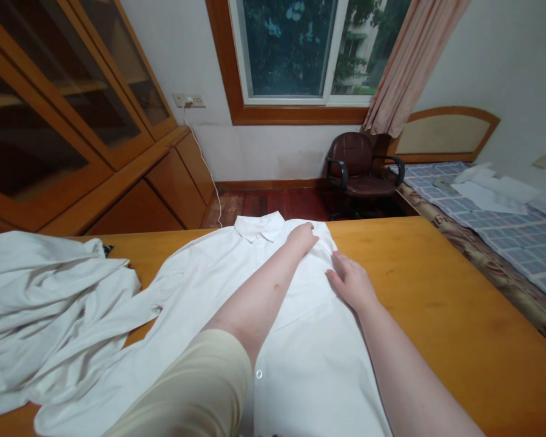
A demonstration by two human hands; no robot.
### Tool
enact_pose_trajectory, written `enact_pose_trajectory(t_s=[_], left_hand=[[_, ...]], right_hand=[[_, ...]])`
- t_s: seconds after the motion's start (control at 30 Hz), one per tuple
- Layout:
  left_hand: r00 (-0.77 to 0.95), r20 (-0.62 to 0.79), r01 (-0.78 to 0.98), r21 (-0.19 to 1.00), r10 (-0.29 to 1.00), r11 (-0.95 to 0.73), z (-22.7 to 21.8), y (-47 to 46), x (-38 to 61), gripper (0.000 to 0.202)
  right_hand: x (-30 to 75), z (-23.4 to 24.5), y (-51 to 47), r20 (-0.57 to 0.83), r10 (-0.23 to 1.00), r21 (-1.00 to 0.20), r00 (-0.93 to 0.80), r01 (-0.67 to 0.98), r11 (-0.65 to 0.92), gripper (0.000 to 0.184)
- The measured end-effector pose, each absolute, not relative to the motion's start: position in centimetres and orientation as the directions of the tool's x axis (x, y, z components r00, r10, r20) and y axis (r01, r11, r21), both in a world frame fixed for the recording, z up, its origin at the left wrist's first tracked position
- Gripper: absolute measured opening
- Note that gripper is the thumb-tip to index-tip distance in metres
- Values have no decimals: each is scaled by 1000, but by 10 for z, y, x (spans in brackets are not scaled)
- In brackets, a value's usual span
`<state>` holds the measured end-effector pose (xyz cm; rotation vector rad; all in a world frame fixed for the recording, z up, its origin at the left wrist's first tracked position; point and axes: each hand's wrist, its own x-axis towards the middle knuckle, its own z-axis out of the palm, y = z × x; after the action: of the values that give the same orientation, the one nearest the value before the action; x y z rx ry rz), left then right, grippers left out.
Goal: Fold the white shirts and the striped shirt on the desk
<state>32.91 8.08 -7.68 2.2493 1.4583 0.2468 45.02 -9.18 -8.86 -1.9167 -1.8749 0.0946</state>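
A white collared shirt (218, 285) lies spread front-up on a wooden table (428, 291), collar toward the far edge. My left hand (303, 237) reaches across to the shirt's far right shoulder, beside the collar, fingers curled down onto the cloth. My right hand (351, 280) rests flat on the shirt's right edge, fingers stretched out and together. Neither hand lifts the fabric. The shirt's left sleeve trails off to the left.
A heap of white garments (40, 303) lies on the table's left end. Wooden cabinets (82, 121) with glass doors stand at left. Beyond the table are a dark red office chair (359, 170), a window, and a bed (505, 230) with folded white items at right.
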Motion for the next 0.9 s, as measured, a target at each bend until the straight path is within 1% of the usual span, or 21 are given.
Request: enact_pose_trajectory(t_s=[0.13, 0.23, 0.3, 0.33, 0.4, 0.47, 0.5, 0.57, 0.63, 0.7, 0.73, 0.83, 0.9], left_hand=[[422, -76, 833, 427, 903, -352, -80, 77, 318, 46], [447, -33, 827, 398, 894, -398, -79, 66, 316, 44], [477, 16, 812, 375, 878, -448, -76, 56, 316, 39], [524, 51, 787, 353, 850, -506, -75, 51, 317, 36], [672, 112, 683, 289, 732, -671, -72, 42, 319, 33], [791, 120, 566, 226, 600, -793, -71, 36, 321, 32], [809, 100, 552, 210, 579, -807, -71, 35, 322, 32], [773, 46, 613, 205, 633, -763, -70, 36, 325, 32], [711, 7, 689, 195, 703, -699, -68, 40, 330, 32], [679, -6, 722, 184, 734, -667, -65, 45, 338, 32], [670, -9, 731, 179, 742, -659, -64, 47, 342, 33], [666, -5, 736, 166, 746, -656, -67, 46, 352, 38], [669, 1, 733, 161, 743, -661, -73, 42, 355, 49]], right_hand=[[451, -87, -92, 284, 958, -360, 50, 931, 58, 43], [451, -87, -91, 275, 959, -350, 71, 936, 31, 39], [451, -87, -91, 265, 960, -346, 96, 938, 2, 38], [451, -88, -90, 259, 960, -345, 106, 938, -10, 38], [451, -88, -90, 251, 961, -345, 116, 938, -23, 37], [451, -87, -90, 251, 961, -347, 118, 938, -25, 36], [451, -86, -91, 254, 958, -348, 131, 937, -36, 35], [451, -83, -92, 259, 942, -342, 214, 932, -118, 33], [452, -81, -93, 248, 903, -323, 350, 909, -263, 34], [453, -79, -94, 209, 862, -311, 462, 867, -389, 38], [454, -79, -94, 178, 852, -312, 493, 849, -426, 38], [457, -81, -93, 108, 842, -342, 528, 815, -467, 34], [458, -84, -91, 143, 848, -372, 510, 822, -431, 29]])
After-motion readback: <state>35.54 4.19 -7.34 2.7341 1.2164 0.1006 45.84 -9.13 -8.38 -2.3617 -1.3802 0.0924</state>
